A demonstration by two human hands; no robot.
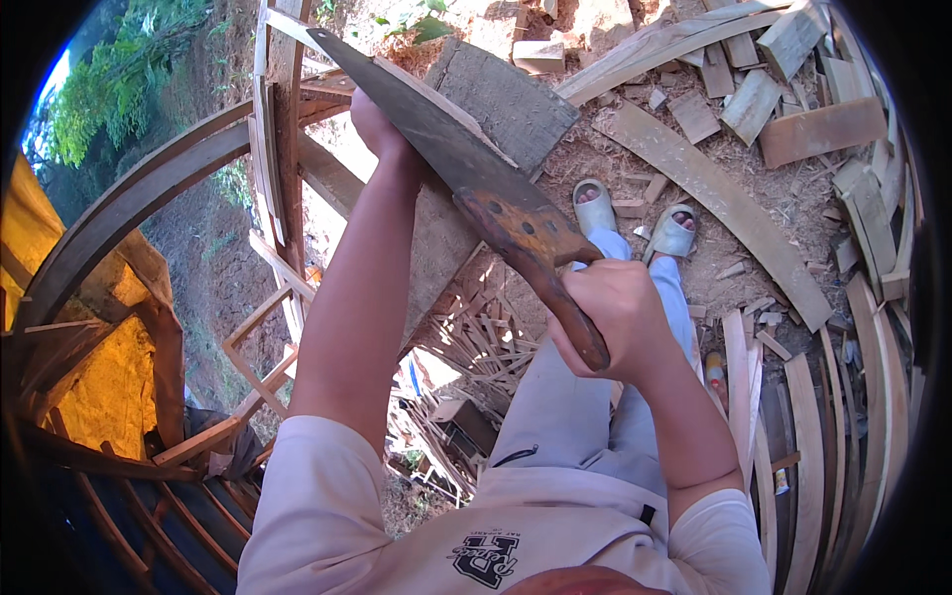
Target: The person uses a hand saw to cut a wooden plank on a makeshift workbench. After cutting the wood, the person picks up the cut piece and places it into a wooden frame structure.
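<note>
A handsaw with a dark metal blade and a worn wooden handle stretches diagonally in front of me, its tip toward the far left. My right hand is wrapped round the handle. Beyond the blade, my left hand is partly covered by it, and its fingers are hidden. A narrow pale strip of wood shows just behind the blade, near that hand. Under the saw lies a wide grey board, and another broad plank shows below the blade, beside my left forearm.
Wood offcuts and a curved plank lie on the sawdust-covered ground to the right. Long boards stand at the lower right. Wooden posts and an orange tarp are on the left. Thin scraps lie below the plank.
</note>
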